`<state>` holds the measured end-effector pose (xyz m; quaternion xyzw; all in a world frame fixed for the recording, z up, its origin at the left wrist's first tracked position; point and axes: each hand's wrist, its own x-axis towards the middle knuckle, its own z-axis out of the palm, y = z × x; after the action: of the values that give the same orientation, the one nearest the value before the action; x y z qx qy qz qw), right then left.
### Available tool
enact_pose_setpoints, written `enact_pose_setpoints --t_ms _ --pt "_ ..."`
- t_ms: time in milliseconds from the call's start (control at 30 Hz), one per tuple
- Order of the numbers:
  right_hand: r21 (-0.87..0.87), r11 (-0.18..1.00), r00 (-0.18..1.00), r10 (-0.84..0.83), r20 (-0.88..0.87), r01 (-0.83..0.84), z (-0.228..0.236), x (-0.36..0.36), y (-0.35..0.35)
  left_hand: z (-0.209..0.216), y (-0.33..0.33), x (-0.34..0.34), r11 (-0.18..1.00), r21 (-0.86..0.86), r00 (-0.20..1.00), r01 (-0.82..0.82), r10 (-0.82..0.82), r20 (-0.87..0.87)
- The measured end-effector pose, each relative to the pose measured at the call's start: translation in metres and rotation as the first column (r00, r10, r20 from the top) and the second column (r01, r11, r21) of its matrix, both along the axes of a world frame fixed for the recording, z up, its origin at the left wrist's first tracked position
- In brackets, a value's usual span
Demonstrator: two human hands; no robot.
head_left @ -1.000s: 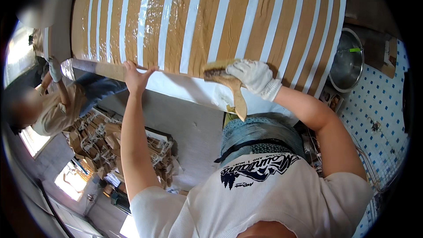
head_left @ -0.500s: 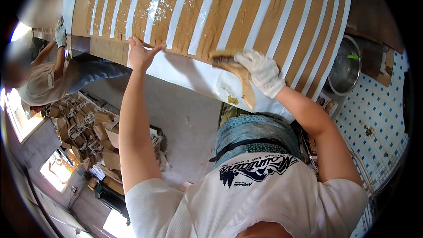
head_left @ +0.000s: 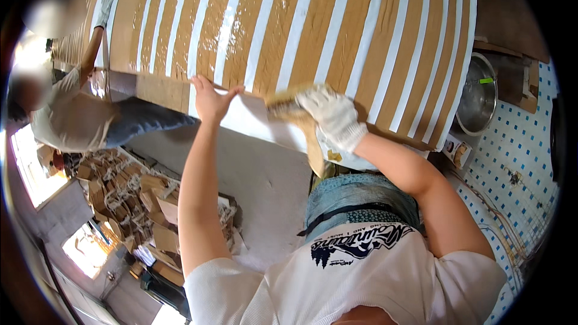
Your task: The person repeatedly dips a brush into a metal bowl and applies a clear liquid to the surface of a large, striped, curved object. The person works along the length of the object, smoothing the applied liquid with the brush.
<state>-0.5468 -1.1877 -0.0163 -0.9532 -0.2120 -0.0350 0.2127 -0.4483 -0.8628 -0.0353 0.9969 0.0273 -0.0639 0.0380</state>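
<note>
My right hand (head_left: 332,114), in a white knitted glove, is closed around a wide flat brush with a pale wooden handle (head_left: 313,147). Its bristles press along the near edge of a large brown sheet (head_left: 328,54) marked with white stripes. The sheet looks wet and wrinkled, with shiny patches towards the left. My left hand (head_left: 212,101) is bare, its thumb and fingers spread against the same edge, left of the brush. White backing (head_left: 253,117) shows below that edge, between my two hands.
A metal basin (head_left: 477,99) stands right of the striped sheet. At far left a co-worker (head_left: 66,117) reaches over the work with a gloved hand (head_left: 107,0). Cardboard pieces tangled with white cord (head_left: 135,186) are heaped on the floor behind. Blue-dotted tile (head_left: 512,144) covers the right side.
My right hand has slid the brush leftwards along the edge, closer to my left hand. The left hand stays at the edge. The co-worker's arm reaches farther forward, and the view has shifted slightly.
</note>
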Motion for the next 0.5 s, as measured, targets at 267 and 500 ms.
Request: enact_pose_setpoints --t_ms 267,500 --pt "0.281 0.914 0.903 -0.168 -0.397 0.293 0.021 0.088 0.042 0.009 -0.007 -0.006 0.997 -0.059 0.995 -0.055 0.05 -0.086" --pt "0.255 0.936 0.906 -0.125 -0.404 0.243 0.023 0.235 0.027 0.039 -0.029 0.014 0.988 -0.093 0.976 -0.126 0.107 -0.189"
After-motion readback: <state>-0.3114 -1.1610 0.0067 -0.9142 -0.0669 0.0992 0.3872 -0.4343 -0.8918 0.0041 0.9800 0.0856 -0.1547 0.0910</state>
